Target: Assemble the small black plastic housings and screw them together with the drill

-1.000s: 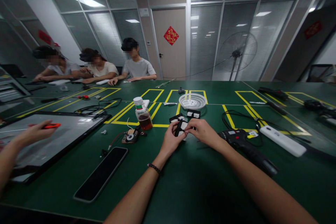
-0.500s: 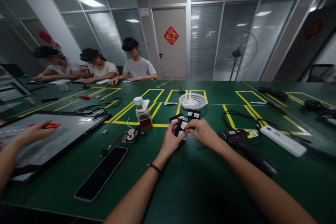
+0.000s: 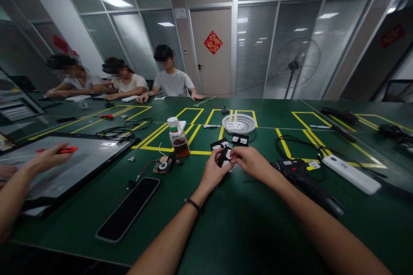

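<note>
A small black-and-white block [image 3: 225,157] is in my left hand [image 3: 211,171], held just above the table between thumb and fingers. From the other side my right hand [image 3: 251,160] pinches at its right edge, the fingertips pressed together. My fingers cover much of the block, so its exact kind is unclear. Two similar black pieces with white pads lie just beyond my hands: one black piece [image 3: 240,139] to the right and another black piece [image 3: 218,144] to the left, partly behind the held block.
Left of my hands stand a bottle of brown liquid [image 3: 179,142], a small motor-like part with wires [image 3: 163,164] and a phone [image 3: 129,209]. Beyond is a white basket [image 3: 239,124]; right are a power drill [image 3: 309,184] and white bar [image 3: 351,174]. A co-worker's hand [image 3: 48,160] holds an orange-handled tool over a panel.
The view has shifted slightly, moving everything a little to the right. Both my hands keep their hold on the block. A person across the table has stretched one hand out along the table.
</note>
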Demonstrator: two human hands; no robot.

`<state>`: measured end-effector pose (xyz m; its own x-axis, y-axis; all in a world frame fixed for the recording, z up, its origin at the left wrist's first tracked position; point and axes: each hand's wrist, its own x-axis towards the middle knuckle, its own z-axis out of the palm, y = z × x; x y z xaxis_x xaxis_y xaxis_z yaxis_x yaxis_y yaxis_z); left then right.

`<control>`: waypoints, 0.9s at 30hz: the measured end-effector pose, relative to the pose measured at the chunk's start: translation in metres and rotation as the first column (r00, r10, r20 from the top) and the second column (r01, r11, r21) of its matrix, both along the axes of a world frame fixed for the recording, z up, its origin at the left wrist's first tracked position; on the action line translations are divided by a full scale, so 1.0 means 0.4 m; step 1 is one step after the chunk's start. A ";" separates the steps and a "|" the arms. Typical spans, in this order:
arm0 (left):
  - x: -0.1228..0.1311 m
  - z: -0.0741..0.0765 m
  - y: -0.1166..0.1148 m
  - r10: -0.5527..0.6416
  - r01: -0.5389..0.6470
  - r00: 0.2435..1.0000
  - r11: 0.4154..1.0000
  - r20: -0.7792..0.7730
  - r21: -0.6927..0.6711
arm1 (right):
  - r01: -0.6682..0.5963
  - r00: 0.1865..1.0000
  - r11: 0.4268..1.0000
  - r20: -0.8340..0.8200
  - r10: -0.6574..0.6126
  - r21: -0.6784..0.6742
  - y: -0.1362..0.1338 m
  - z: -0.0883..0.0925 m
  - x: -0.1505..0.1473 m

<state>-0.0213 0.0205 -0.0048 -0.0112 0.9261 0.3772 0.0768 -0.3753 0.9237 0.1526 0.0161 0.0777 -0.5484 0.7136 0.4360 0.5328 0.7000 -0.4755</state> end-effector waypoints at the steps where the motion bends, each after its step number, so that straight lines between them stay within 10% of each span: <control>1: 0.000 0.000 0.000 0.000 0.000 1.000 1.000 -0.006 0.001 | 0.002 1.000 1.000 0.015 -0.002 0.012 0.000 -0.001 0.001; 27: -0.003 0.028 -0.022 0.003 -0.002 0.997 1.000 -0.073 0.017 | -0.090 0.989 0.995 0.119 0.086 0.033 0.001 0.001 0.015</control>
<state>-0.0225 0.0117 0.0062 0.0150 0.9195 0.3928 0.1452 -0.3907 0.9090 0.1586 0.0167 0.0782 -0.6571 0.6443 0.3912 0.5190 0.7631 -0.3852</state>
